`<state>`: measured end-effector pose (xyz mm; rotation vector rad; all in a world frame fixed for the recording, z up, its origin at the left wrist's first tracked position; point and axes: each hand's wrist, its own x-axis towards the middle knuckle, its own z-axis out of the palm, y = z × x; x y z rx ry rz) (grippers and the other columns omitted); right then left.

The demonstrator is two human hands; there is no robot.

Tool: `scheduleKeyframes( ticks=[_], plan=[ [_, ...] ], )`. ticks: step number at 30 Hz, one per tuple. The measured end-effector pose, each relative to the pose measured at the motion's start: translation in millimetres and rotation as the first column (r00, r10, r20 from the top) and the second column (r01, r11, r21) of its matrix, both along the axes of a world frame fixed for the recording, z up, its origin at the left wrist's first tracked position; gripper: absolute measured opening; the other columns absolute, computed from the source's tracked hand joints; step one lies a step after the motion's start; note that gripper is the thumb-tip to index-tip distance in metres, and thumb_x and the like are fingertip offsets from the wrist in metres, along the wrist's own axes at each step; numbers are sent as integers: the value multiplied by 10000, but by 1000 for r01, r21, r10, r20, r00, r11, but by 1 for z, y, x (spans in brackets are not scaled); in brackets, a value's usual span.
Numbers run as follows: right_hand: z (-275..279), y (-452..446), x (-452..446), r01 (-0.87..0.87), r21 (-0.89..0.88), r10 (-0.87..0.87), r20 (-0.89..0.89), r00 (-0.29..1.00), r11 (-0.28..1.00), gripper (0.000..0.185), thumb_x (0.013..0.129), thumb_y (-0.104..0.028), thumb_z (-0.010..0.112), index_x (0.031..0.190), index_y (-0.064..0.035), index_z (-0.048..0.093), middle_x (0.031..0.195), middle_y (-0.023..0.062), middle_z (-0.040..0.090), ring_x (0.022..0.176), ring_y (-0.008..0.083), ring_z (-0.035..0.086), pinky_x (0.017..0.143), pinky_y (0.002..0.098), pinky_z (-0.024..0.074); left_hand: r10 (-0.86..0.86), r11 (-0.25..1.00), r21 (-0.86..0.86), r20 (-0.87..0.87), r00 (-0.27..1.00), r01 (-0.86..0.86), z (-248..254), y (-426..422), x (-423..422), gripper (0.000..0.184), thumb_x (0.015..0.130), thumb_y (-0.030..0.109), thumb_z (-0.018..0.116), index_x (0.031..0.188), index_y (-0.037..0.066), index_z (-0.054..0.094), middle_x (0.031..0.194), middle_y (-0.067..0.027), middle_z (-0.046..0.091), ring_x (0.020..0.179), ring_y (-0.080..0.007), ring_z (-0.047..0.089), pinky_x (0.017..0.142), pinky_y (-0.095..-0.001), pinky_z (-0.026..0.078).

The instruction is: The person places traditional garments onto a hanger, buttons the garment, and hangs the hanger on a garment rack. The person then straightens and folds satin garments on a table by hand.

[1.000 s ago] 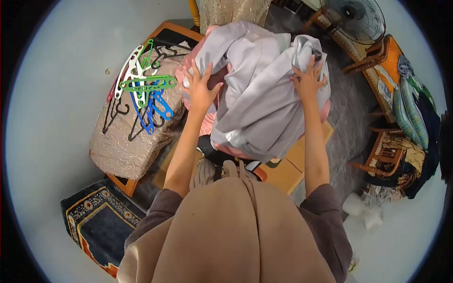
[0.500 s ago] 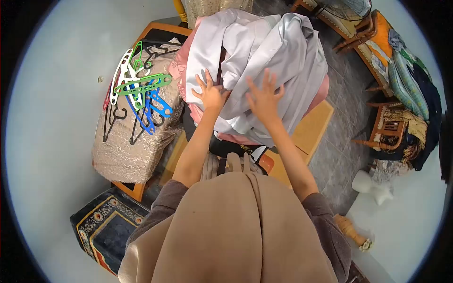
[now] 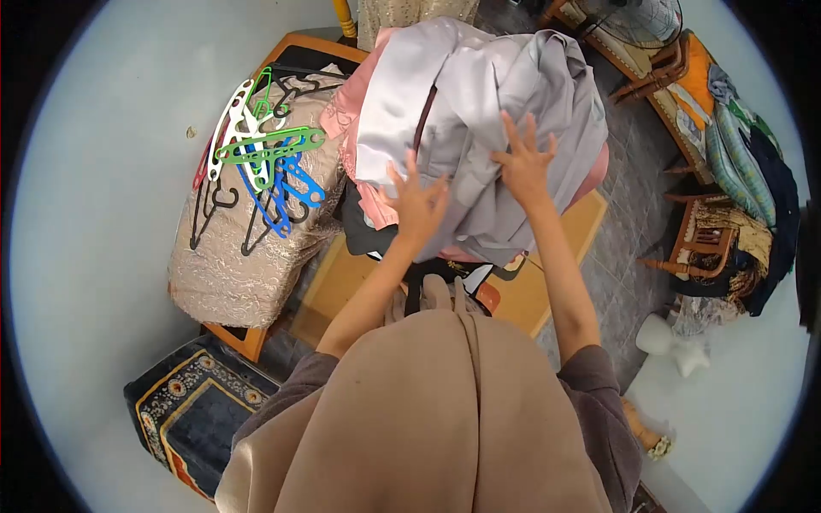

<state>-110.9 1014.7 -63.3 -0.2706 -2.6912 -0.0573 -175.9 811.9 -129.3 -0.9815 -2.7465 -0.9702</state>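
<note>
A large heap of silver-grey satin cloth (image 3: 479, 94) lies in front of me, with pink fabric (image 3: 346, 120) showing at its edges. My left hand (image 3: 416, 205) is over the near left part of the heap, fingers spread and a little blurred. On the right, my right hand (image 3: 525, 164) rests at the grey folds with its fingers apart. Neither hand visibly grips the cloth. A dark narrow gap (image 3: 423, 120) runs between the folds above my left hand. Whether the left fingertips touch the satin I cannot tell.
Several plastic hangers (image 3: 269, 154) lie on beige lace cloth (image 3: 231, 278) at left. Beneath the heap is a low wooden table (image 3: 342, 286). A folded dark patterned rug (image 3: 201, 402) sits lower left. Wooden chairs (image 3: 701, 235) with clothes stand right, near a fan (image 3: 641, 21).
My left hand has moved down and right, toward the heap's near edge. The right hand has shifted right. The view has moved slightly, and the satin folds lie a bit differently.
</note>
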Motion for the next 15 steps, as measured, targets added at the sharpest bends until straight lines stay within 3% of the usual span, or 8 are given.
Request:
scheduleKeyframes(
  ticks=[3, 7, 10, 11, 14, 15],
  plan=[
    [1, 11, 7, 8, 20, -6, -80, 997, 1000, 164, 721, -144, 640, 670, -283, 710, 1440, -32, 408, 1353, 262, 314, 1036, 556, 76, 134, 977, -177, 72, 988, -120, -14, -3, -32, 421, 750, 339, 679, 1166, 295, 635, 1539, -137, 95, 1374, -476, 59, 953, -738, 142],
    [6, 15, 9, -21, 30, 22, -25, 999, 999, 169, 722, -141, 635, 675, -287, 707, 1435, -35, 415, 1347, 258, 327, 1042, 539, 65, 46, 948, -314, -31, 998, -54, -18, 14, -71, 570, 639, 386, 791, 1174, 289, 622, 1547, -108, 47, 1401, -399, 46, 1006, -713, 101],
    [4, 19, 10, -34, 6, 34, -19, 999, 999, 183, 711, -124, 642, 686, -293, 707, 1443, -24, 406, 1357, 266, 310, 1044, 526, 52, 67, 901, -432, 39, 997, -44, -24, 29, -89, 587, 615, 452, 792, 1148, 263, 633, 1550, -91, 40, 1406, -386, 41, 1011, -714, 86],
    [3, 19, 10, -32, -6, 31, -21, 999, 999, 199, 705, -110, 645, 698, -298, 711, 1450, -15, 398, 1363, 274, 300, 1047, 514, 43, 75, 933, -355, 28, 997, -60, -31, 31, -90, 565, 604, 519, 772, 1055, 191, 683, 1551, -111, 55, 1397, -412, 37, 974, -740, 91],
    [-5, 19, 10, -14, -24, 12, -64, 998, 1000, 178, 688, -119, 658, 707, -289, 710, 1450, -6, 397, 1362, 274, 300, 1039, 526, 63, 188, 936, -326, 138, 972, -135, -30, 47, -73, 501, 566, 515, 794, 903, 152, 721, 1550, -110, 68, 1408, -380, 42, 1001, -725, 76],
    [-7, 18, 10, -10, -29, 7, -85, 996, 1000, 159, 682, -131, 663, 705, -282, 708, 1447, -7, 400, 1358, 271, 306, 1034, 538, 78, 193, 963, -223, 159, 968, -155, -31, 51, -63, 401, 603, 479, 786, 766, 118, 720, 1543, -89, 138, 1405, -388, 54, 998, -722, 80]
  ],
)
